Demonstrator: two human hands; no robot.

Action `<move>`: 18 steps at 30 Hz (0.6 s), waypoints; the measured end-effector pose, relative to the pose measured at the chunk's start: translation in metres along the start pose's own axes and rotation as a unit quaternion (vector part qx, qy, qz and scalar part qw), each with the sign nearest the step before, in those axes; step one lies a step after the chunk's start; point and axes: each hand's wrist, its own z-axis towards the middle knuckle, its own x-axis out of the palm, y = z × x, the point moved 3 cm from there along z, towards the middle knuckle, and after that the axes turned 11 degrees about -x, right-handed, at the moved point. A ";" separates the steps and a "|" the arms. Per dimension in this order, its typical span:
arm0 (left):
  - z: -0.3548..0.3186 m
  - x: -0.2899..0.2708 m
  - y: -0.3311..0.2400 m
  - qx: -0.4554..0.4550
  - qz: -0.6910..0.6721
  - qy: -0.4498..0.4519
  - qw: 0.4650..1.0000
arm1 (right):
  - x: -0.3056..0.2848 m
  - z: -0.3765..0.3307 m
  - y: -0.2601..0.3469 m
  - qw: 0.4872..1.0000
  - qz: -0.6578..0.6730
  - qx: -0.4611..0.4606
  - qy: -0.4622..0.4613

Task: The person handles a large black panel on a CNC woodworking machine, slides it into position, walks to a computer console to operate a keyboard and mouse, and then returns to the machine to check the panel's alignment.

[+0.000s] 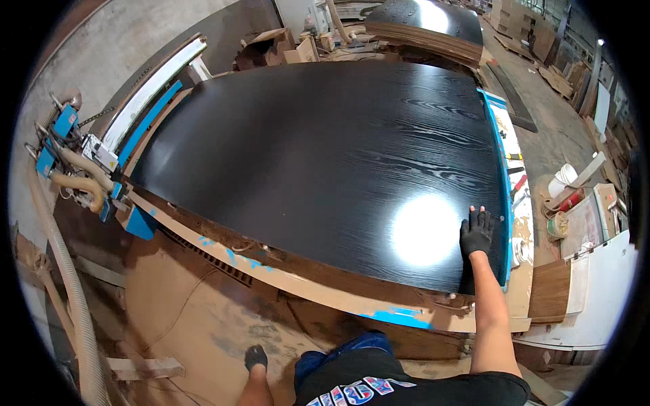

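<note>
Across the worktop (450, 323): black wood-grain panel (305, 155) beneath one flat palm

Along the panel's right edge, a blue rail (506, 203); just beyond, a white ledge with a red-handled tool (520, 183) and a white round container (520, 252), closest obstacles to the right hand (478, 233). Farther right, a white bucket (562, 179). At far left, a blue machine head (64, 122) with beige hoses (66, 271). Behind, a black-topped stack of boards (426, 40) and brown cartons (267, 51).

Markings: large multicoloured lettering across the black shirt (433, 391), partly cut off by the lower edge; on a white box (100, 152) at the machine head, a label too small to read.

Right hand, black-gloved: grip spread flat, fingers slightly parted, laid on the panel's near right corner beside a bright reflection, nothing enclosed. Left hand (256, 356), dark-gloved: low over the floor (169, 291), apart from the worktop; degree of closure and any contents impossible to make out.
</note>
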 end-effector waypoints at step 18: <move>0.214 -0.409 -0.266 0.215 -0.140 -0.308 0.916 | -0.029 -0.004 0.328 0.991 0.025 -0.061 0.114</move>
